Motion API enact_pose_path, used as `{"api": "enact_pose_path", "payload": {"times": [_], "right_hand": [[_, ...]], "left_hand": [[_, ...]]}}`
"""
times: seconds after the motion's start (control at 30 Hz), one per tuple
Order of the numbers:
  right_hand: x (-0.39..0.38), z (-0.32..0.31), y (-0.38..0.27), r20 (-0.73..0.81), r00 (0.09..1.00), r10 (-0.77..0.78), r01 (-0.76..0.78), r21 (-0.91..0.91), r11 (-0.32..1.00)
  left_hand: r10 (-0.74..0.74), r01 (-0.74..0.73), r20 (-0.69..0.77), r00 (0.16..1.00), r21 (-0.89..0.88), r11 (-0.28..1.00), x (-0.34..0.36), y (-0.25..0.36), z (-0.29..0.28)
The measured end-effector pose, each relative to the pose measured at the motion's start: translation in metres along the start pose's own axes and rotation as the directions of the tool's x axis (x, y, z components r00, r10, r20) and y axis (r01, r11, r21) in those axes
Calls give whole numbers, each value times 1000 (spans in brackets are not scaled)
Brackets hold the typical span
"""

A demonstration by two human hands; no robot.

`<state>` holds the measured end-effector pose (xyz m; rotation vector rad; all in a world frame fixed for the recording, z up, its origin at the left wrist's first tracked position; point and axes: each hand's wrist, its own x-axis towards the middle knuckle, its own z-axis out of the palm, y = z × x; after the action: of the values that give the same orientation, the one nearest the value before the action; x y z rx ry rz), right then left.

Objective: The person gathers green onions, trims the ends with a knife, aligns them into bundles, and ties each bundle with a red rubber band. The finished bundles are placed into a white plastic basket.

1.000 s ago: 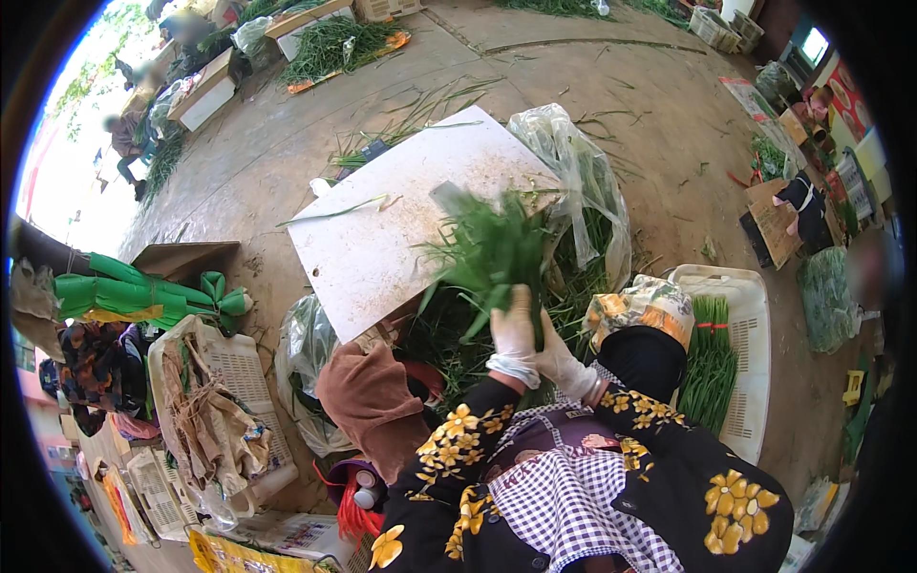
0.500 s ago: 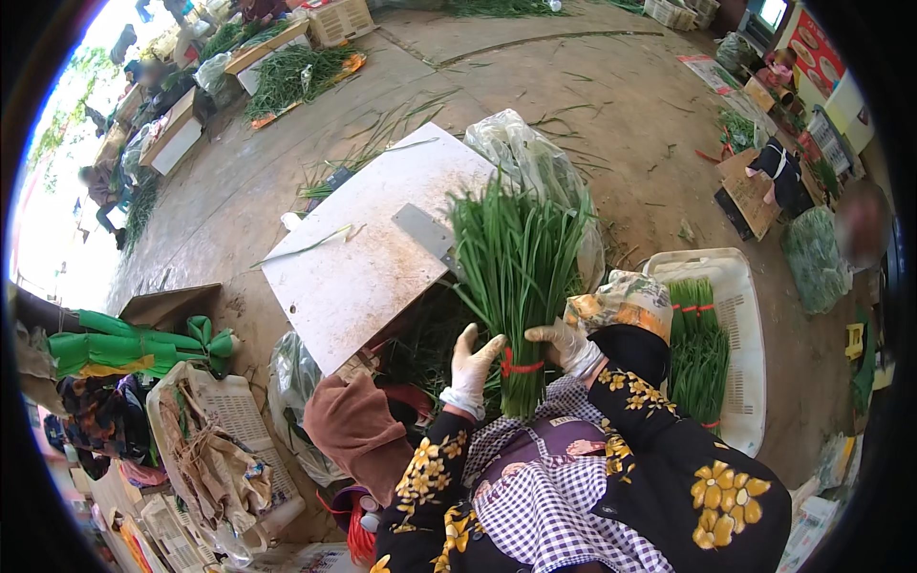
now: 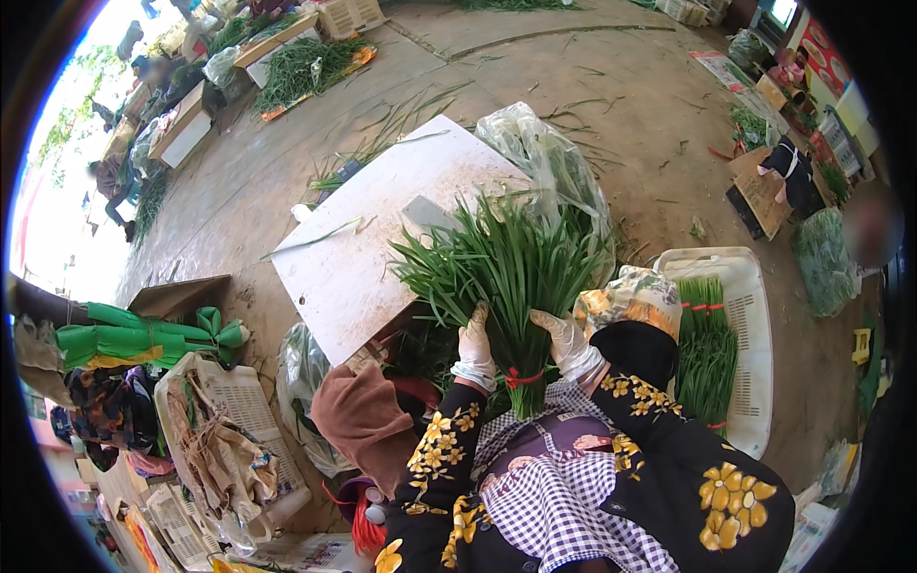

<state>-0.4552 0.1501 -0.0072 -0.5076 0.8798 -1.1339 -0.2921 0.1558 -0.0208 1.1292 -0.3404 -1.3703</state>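
From my remote seat I take the white board (image 3: 353, 258) as landmark. A bundle of long, flat green leaves (image 3: 506, 267) stands at the board's near right side, its fanned tips spreading over that edge. Both gloved hands hold it, one per side: the left hand (image 3: 476, 349) is wrapped against the side nearer the board, thumb up along the leaves, and the right hand (image 3: 567, 346) closes on the opposite side. The leaves rise above my view of the grip; the red band (image 3: 523, 379) circles the stalks just below it, farther from the board than the fingers. On the board, a grey metal plate (image 3: 428, 214) is partly covered by leaf tips. Well right of the board, a white plastic basket (image 3: 753, 329) holds more red-banded bundles (image 3: 705, 368). A brown cloth (image 3: 358, 420) lies by the board's near corner.
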Motion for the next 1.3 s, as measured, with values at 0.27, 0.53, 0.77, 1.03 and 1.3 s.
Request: {"api": "enact_pose_path", "payload": {"times": [0.27, 0.53, 0.77, 1.03, 1.3], "right_hand": [[-4, 12, -20, 171, 983, 62, -19, -240, 970], [6, 15, -61, 143, 787, -600, 444, -807, 389], [9, 84, -107, 643, 701, -307, 700, -538, 469], [45, 75, -85, 568, 808, -161, 581, -717, 385], [47, 82, -89, 560, 828, -39, 518, -735, 438]], "left_hand": [[-70, 73, 35, 997, -76, 994, -6, 3, -7], [49, -42, -48, 998, 145, 989, -7, 4, -15], [37, -34, -23, 999, 133, 990, -26, 14, -4], [44, -35, -103, 994, 96, 995, -22, -2, -23], [6, 1, -71, 997, 96, 995, -19, -10, -34]]}}
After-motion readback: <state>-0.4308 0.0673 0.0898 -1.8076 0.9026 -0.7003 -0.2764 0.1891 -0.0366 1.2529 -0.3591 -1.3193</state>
